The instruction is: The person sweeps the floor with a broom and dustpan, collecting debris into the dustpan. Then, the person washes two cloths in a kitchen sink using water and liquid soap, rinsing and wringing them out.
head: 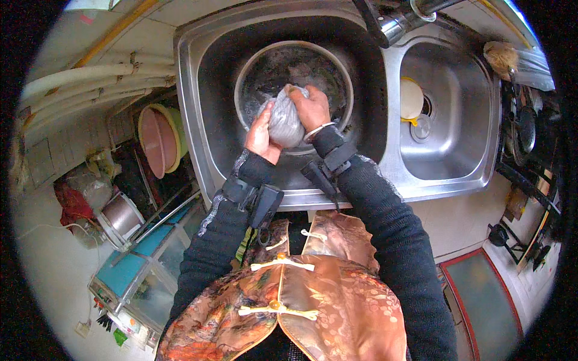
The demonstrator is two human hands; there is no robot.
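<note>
A wet, light grey cloth bundle [286, 122] is bunched up over a round metal basin [239, 92] in the large left bowl of a steel sink. My left hand [264, 137] cups the bundle's left side and underside. At its top right, my right hand [310, 107] grips the gathered cloth between thumb and fingers. The basin holds water with a dark look, and its near part is partly hidden by my hands and the bundle. Whether anything is inside the cloth, I cannot tell.
A faucet [390, 29] reaches over the sink's divider. The smaller right bowl [456, 153] holds a round pale object [411, 98] and a drain strainer [421, 128]. Pink and green basins [158, 140] stand left of the sink, near a metal pot [121, 216]. Pans [526, 131] are at the right.
</note>
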